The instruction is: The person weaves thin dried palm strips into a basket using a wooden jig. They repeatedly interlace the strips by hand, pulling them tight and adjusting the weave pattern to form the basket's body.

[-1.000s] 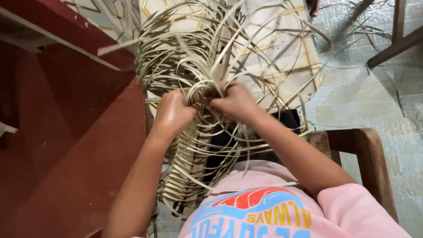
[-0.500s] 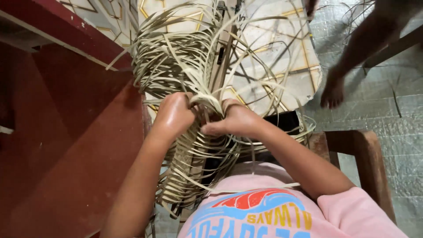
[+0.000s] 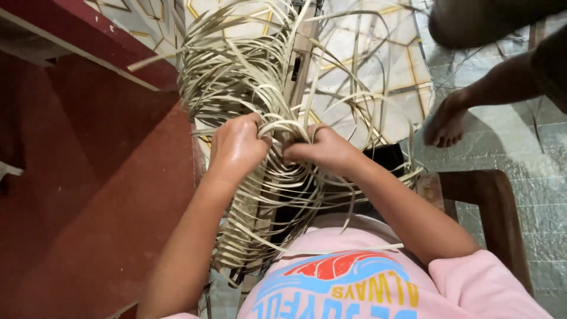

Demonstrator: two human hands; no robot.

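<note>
The left hand (image 3: pixel 236 146) and right hand (image 3: pixel 323 150) both grip pale strips of a half-woven basket (image 3: pixel 260 88) rising toward twelve o'clock. Another person's bare foot (image 3: pixel 446 121) stands at two o'clock; a wooden chair arm (image 3: pixel 493 207) lies at four.

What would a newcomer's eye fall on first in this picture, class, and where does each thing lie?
First, the big tangle of pale woven strips filling the middle and top. At its centre the left hand and right hand grip the strips side by side. At the upper right, another person's bare foot stands on the tiled floor.
</note>
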